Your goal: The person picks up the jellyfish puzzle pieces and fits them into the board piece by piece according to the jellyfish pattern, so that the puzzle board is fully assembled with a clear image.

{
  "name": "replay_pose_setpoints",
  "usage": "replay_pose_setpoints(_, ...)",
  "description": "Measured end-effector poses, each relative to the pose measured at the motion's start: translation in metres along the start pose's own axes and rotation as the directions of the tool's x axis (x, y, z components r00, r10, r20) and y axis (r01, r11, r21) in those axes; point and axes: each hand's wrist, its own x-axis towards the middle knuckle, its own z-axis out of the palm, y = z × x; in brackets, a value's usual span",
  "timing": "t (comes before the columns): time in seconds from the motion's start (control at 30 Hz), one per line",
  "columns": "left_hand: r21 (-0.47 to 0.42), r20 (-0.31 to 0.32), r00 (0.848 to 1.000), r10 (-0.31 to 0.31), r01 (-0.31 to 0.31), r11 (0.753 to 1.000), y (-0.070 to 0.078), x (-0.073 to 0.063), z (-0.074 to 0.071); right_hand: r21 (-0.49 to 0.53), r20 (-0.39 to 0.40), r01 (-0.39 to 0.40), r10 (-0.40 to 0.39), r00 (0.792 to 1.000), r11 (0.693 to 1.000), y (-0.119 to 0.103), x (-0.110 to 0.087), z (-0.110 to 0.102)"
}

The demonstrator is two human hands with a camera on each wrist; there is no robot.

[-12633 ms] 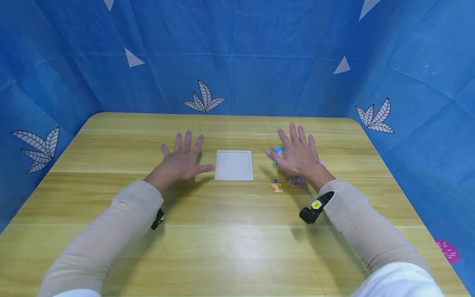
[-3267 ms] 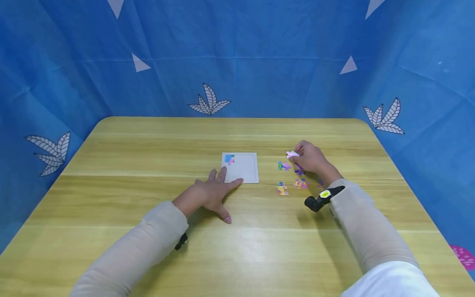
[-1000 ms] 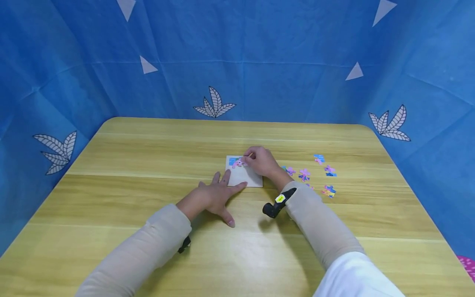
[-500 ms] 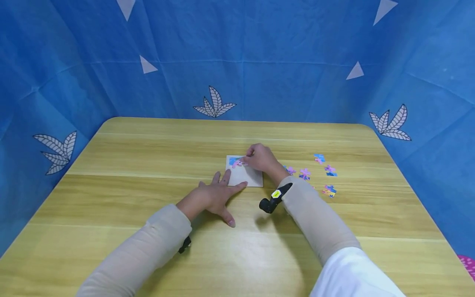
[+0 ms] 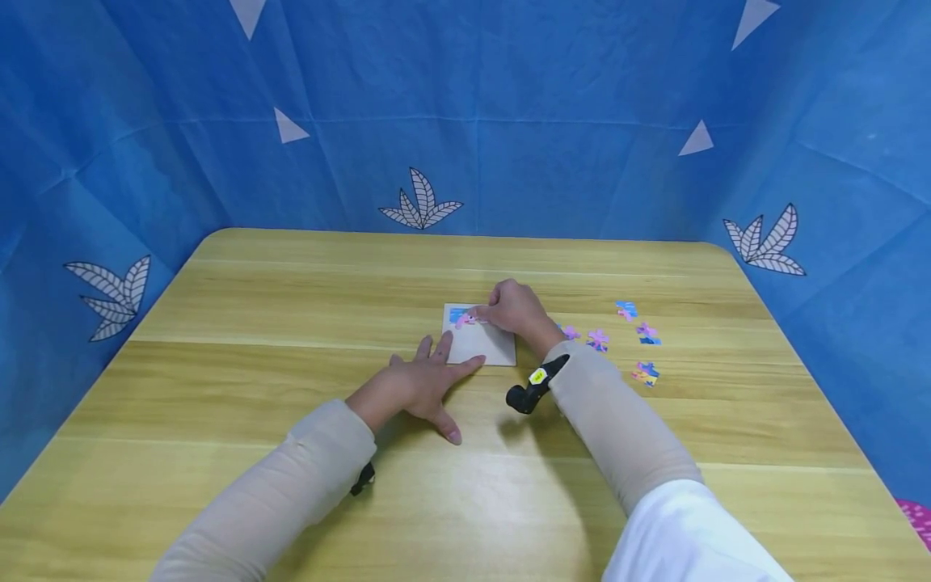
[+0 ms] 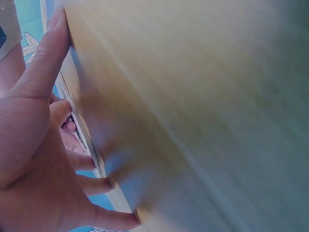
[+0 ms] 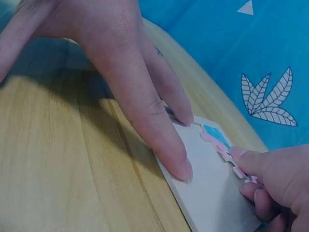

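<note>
A square white puzzle tray lies flat on the table. One blue-and-pink puzzle piece sits in its far-left corner. My left hand is spread, with its fingertips resting on the tray's left and near edges; the right wrist view shows two of its fingers on the white surface. At the tray's far edge, my right hand pinches a pink puzzle piece beside the corner piece, thumb on top. Its curled fingers partly cover that piece, so whether the two interlock cannot be seen.
Several loose puzzle pieces lie right of the tray, including a blue-pink one, a pink one and a yellow-blue one. The right forearm hides part of that area. A blue curtain stands behind the wooden table.
Both hands were spread in the air at first. The left came down on the tray; the right took a piece from the loose ones and carried it left to the tray, with only slight shifts lately.
</note>
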Motion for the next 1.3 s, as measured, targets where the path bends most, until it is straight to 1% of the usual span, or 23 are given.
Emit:
replay_pose_setpoints(0.17,-0.004,-0.002,1.0,0.003,-0.003,1.0,0.0,0.0,-0.001,0.002,-0.008,-0.006,0.006,1.0,1.0,0.0,-0.001,0.0)
replay_pose_setpoints(0.4,0.002,-0.002,1.0,-0.004,0.004,1.0,0.002,-0.001,0.0,-0.035,-0.02,-0.026,0.026,0.999,0.999,0.0,-0.002,0.002)
replay_pose_setpoints(0.53,0.004,-0.003,1.0,-0.005,0.005,1.0,0.002,-0.001,-0.001,-0.039,-0.025,-0.028,0.027,0.999,0.999,0.0,-0.003,0.002)
replay_pose_setpoints(0.73,0.002,0.001,1.0,-0.002,0.002,1.0,0.002,-0.001,0.0,-0.041,-0.034,-0.014,0.013,0.999,0.999,0.002,-0.002,0.004)
replay_pose_setpoints(0.87,-0.004,0.007,1.0,-0.002,0.002,1.0,0.002,0.0,0.001,-0.014,-0.041,0.007,-0.007,0.999,1.0,0.006,-0.003,0.002)
replay_pose_setpoints(0.97,-0.009,0.01,1.0,-0.002,0.002,1.0,0.002,0.001,0.001,-0.005,-0.048,0.031,-0.031,0.998,1.0,0.012,-0.006,-0.004)
replay_pose_setpoints(1.07,-0.007,0.009,1.0,-0.009,0.009,1.0,0.001,0.001,0.002,-0.015,-0.053,0.047,-0.048,0.997,0.999,0.021,-0.01,-0.015)
replay_pose_setpoints(1.17,-0.001,-0.005,1.0,-0.015,0.015,1.0,0.0,0.001,0.003,-0.006,-0.041,0.023,-0.023,0.999,1.0,0.033,-0.014,-0.029)
replay_pose_setpoints(1.3,0.002,-0.016,1.0,-0.007,0.007,1.0,0.001,0.001,0.002,-0.001,-0.019,-0.04,0.04,0.999,0.999,0.05,-0.021,-0.049)
